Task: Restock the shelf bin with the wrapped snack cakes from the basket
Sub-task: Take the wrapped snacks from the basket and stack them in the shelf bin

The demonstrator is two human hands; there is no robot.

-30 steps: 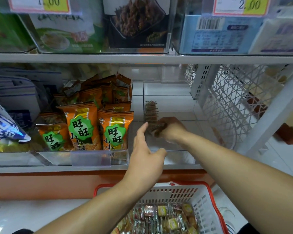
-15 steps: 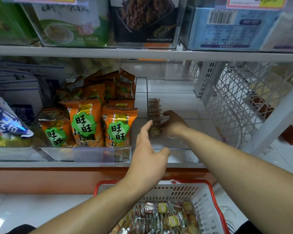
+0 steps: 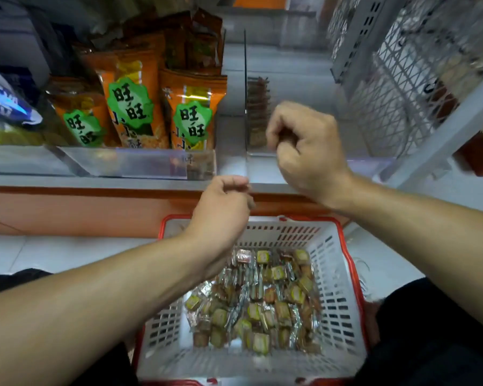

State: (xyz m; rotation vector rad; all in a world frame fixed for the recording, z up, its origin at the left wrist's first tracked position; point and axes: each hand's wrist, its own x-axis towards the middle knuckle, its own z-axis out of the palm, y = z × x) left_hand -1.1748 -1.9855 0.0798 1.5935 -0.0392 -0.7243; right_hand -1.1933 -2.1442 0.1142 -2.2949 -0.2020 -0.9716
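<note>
A clear shelf bin point(image 3: 304, 79) stands on the lower shelf, with a row of wrapped snack cakes point(image 3: 258, 107) standing along its left wall. Below the shelf, a white basket with a red rim point(image 3: 349, 263) holds several more wrapped snack cakes point(image 3: 262, 302). My right hand point(image 3: 304, 146) hovers at the bin's front edge with its fingers curled into a loose fist, and I see nothing in it. Over the basket's far rim, my left hand point(image 3: 223, 207) hangs with relaxed, drooping fingers and holds nothing.
Orange snack bags point(image 3: 190, 107) fill the clear bin to the left, and a blue and white bag point(image 3: 3, 107) lies at the far left. A white wire mesh panel point(image 3: 402, 87) closes the shelf on the right. My dark-clothed knees flank the basket.
My right hand has let go of the cakes in the bin and drawn back to its front edge. My left hand has dropped toward the basket. My view has tilted down.
</note>
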